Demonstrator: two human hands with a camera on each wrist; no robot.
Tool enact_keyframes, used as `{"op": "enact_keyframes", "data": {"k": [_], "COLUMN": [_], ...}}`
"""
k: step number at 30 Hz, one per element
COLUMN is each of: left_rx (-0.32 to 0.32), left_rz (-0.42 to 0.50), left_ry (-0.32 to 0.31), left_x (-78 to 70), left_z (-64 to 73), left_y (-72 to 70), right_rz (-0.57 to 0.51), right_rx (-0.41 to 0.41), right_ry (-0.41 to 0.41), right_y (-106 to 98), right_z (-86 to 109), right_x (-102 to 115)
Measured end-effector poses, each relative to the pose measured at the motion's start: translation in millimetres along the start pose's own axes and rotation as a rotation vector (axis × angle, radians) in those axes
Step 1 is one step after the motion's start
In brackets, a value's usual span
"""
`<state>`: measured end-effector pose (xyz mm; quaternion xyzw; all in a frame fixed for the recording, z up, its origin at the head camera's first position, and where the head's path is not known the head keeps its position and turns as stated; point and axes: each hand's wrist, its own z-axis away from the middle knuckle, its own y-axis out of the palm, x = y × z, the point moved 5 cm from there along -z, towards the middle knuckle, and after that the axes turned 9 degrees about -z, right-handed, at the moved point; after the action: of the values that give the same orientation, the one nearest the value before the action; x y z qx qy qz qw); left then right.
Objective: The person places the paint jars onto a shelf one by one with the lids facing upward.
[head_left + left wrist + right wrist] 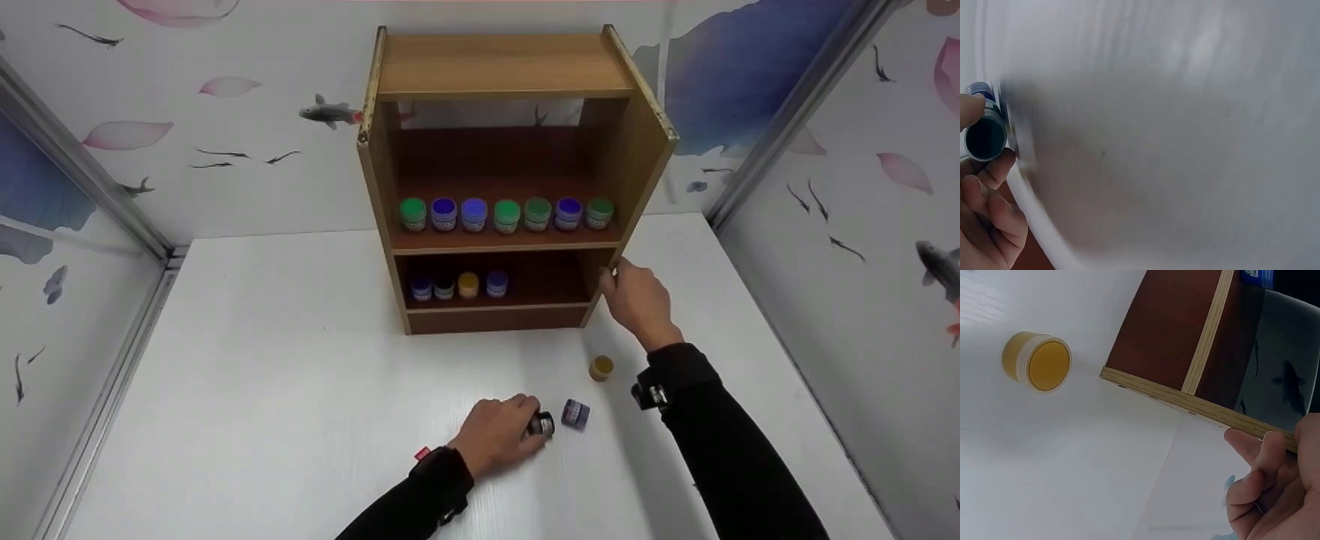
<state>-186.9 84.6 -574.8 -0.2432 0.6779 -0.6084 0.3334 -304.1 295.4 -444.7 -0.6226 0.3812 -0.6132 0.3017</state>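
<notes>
On the white table, my left hand [495, 431] pinches a small dark paint jar [541, 424] that is tipped on its side. The left wrist view shows the jar's dark teal round end [985, 139] between thumb and fingers. Just right of it lies a purple-blue paint jar [575, 415]. My right hand [641, 300] grips the right side panel of a wooden shelf [499, 321], fingers on the outside and thumb at the front edge [1297, 444]. Below that hand a yellow paint jar [601, 368] sits on the table.
A row of green-lidded and blue-lidded jars [507, 216] stands on the upper shelf board. The lower compartment holds several more, among them a yellow jar [469, 285] left of the middle. Behind the shelf rises a patterned wall [262, 180]; panels with metal-framed corners flank the table.
</notes>
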Motion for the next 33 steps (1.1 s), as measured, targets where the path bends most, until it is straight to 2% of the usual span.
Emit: {"op": "enact_keyframes", "data": {"k": [7, 17, 26, 33], "left_rx": [-0.012, -0.083, -0.089, -0.171], "left_rz": [0.070, 0.033, 0.062, 0.017], "left_ry": [-0.022, -0.019, -0.050, -0.030], "left_x": [5.2, 12.0, 17.7, 21.2], "left_z": [-1.7, -7.4, -15.1, -20.5], "left_y": [-9.7, -26.3, -37.1, -45.4], "right_rz": [0.006, 0.008, 0.023, 0.029], "right_rx": [-0.001, 0.021, 0.054, 0.050], "right_ry": [-0.008, 0.010, 0.025, 0.007], "right_y": [-1.7, -2.1, -1.8, -1.9], "right_z": [0.5, -0.6, -1.5, -1.5], "right_x": [0.7, 1.5, 2.4, 2.9]}}
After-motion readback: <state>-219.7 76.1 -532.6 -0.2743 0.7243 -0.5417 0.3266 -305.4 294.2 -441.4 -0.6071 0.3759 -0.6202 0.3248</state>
